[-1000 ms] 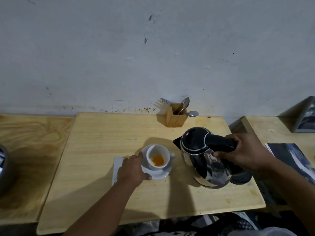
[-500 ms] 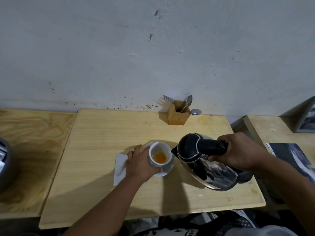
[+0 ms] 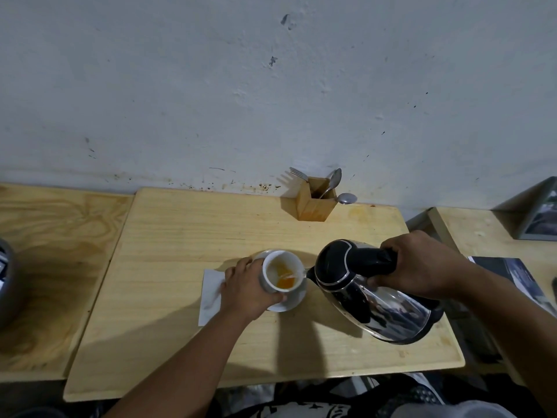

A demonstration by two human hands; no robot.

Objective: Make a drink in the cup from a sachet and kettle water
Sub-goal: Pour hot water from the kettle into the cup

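My left hand (image 3: 248,286) grips a white cup (image 3: 281,274), lifted and tilted toward the kettle above its white saucer (image 3: 294,301). Orange powder and liquid lie in the cup's bottom. My right hand (image 3: 422,267) holds the black handle of a steel kettle (image 3: 373,294), tipped left with its spout at the cup's rim. A thin stream of water runs from the spout into the cup. A white paper sachet (image 3: 211,292) lies flat on the table, just left of my left hand.
A wooden cutlery holder (image 3: 315,203) with a fork and spoons stands at the back of the light wooden table (image 3: 180,236). A grey pot (image 3: 7,285) sits at the far left. Magazines (image 3: 521,276) lie on the table to the right.
My left hand has lifted the cup off the saucer and tilted it. My right hand has swung the kettle left and tipped it, and water now pours into the cup.
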